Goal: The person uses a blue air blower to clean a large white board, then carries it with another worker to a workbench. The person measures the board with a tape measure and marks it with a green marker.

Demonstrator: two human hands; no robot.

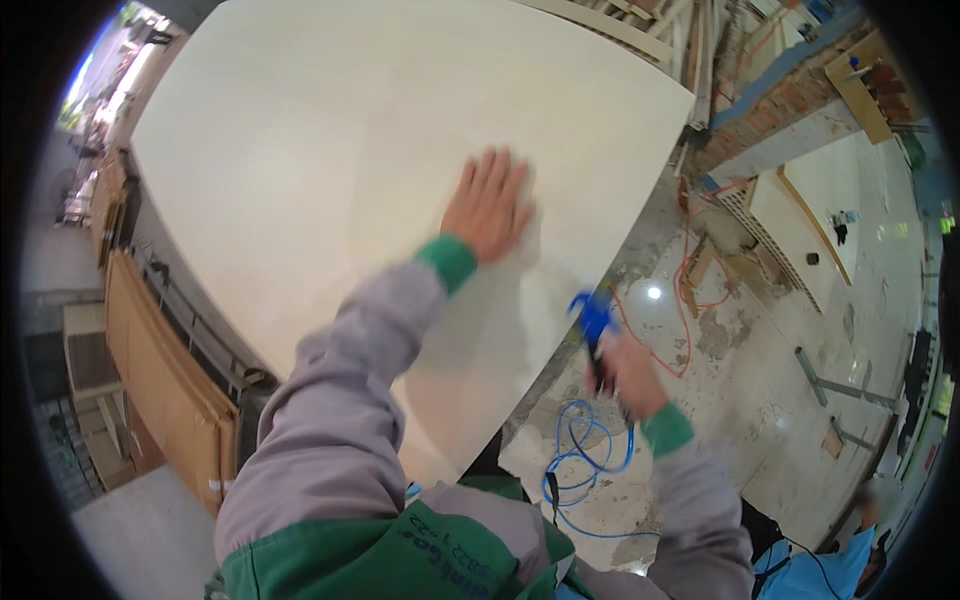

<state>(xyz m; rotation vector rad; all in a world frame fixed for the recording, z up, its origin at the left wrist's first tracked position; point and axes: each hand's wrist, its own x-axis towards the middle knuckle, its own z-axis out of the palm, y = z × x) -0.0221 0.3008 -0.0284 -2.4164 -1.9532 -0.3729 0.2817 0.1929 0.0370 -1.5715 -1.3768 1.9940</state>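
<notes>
A large cream-white board (300, 150) lies flat before me and fills the middle of the view. My left hand (490, 205) rests palm down on it, fingers stretched out. Beyond the board's right edge, my right hand (632, 378) is wrapped round the grip of a blue air-powered gun (595, 312). The gun has a dark lower part and is smeared by motion, so its exact kind is unclear. A blue air hose (631, 455) hangs below that hand and loops over the floor.
Cardboard sheets (165, 370) stand along the left side. On the right, an orange-red hose (688, 330) trails over the stained floor (740, 420) near another pale panel (800, 200) and metal bars (845, 390). Wooden strips (700, 60) lie behind. A person in light blue (830, 565) is at lower right.
</notes>
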